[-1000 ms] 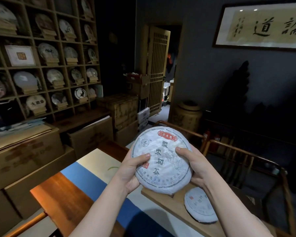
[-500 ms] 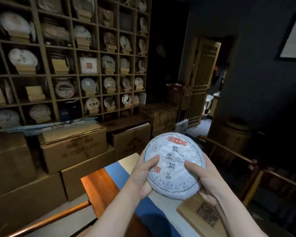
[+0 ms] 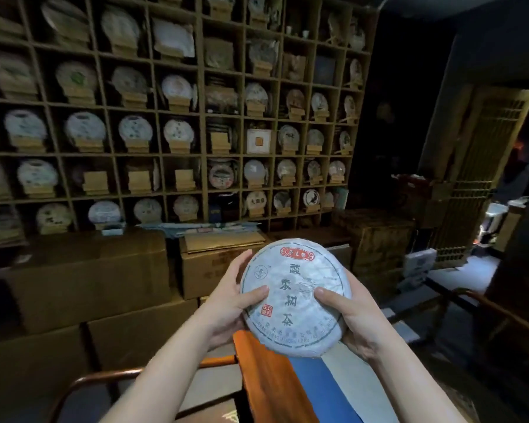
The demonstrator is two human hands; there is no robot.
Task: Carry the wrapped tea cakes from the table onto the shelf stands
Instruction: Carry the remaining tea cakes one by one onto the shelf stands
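Observation:
A round tea cake (image 3: 295,296) in white paper with a red label and dark characters is held upright in front of me, above the table's end. My left hand (image 3: 228,303) grips its left edge, thumb on the face. My right hand (image 3: 350,315) holds the right edge the same way. Ahead stands the grid shelf (image 3: 200,117), most cells filled with wrapped cakes on wooden stands. Three bare stands (image 3: 139,182) sit side by side in one lower row, left of centre.
Stacked cardboard boxes (image 3: 83,279) line the floor in front of the shelf. The wooden table (image 3: 269,389) with a blue and white runner lies below my hands. A curved chair back (image 3: 110,377) is at lower left, a lattice door (image 3: 483,166) at right.
My view has swung left from the table and the wall scroll onto the shelf wall. The tea cake stays in both hands and now faces the shelf; the second cake on the table is out of view.

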